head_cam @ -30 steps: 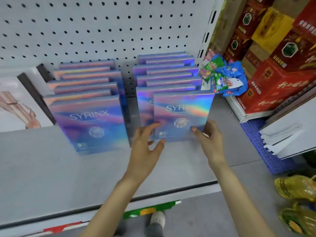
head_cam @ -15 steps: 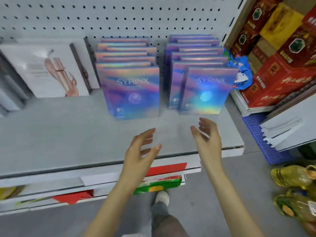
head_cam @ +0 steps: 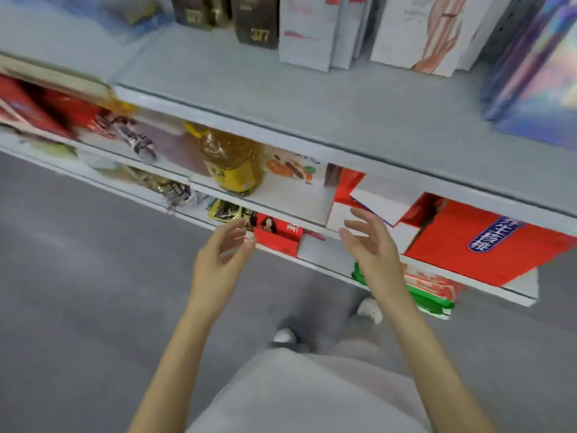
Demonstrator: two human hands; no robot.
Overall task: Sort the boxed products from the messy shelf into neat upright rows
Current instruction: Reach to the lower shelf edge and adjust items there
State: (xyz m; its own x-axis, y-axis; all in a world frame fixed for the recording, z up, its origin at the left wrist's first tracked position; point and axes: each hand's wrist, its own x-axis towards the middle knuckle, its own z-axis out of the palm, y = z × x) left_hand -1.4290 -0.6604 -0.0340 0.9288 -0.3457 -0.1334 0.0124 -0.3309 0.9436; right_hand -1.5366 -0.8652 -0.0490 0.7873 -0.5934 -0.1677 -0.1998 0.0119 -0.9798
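The holographic boxes [head_cam: 530, 70] stand upright at the far right of the grey shelf [head_cam: 312, 98]. White boxes with a leg picture [head_cam: 421, 29] and plain white boxes [head_cam: 309, 29] stand upright behind on the same shelf, with dark boxes [head_cam: 256, 20] to their left. My left hand [head_cam: 218, 260] and my right hand [head_cam: 371, 248] hover empty below the shelf edge, fingers loosely spread, in front of the lower shelves. Neither hand touches a box.
Lower shelves hold a yellow oil bottle [head_cam: 231, 164], a large red box [head_cam: 477, 242], a small red packet [head_cam: 278, 235] and blurred snack packs [head_cam: 131, 135]. Grey floor lies at the left; my legs and shoes [head_cam: 370, 309] are below.
My view has swung left and down, so the holographic boxes slid to the right edge. Both hands have pulled back from the front box and now hang in front of the lower shelves.
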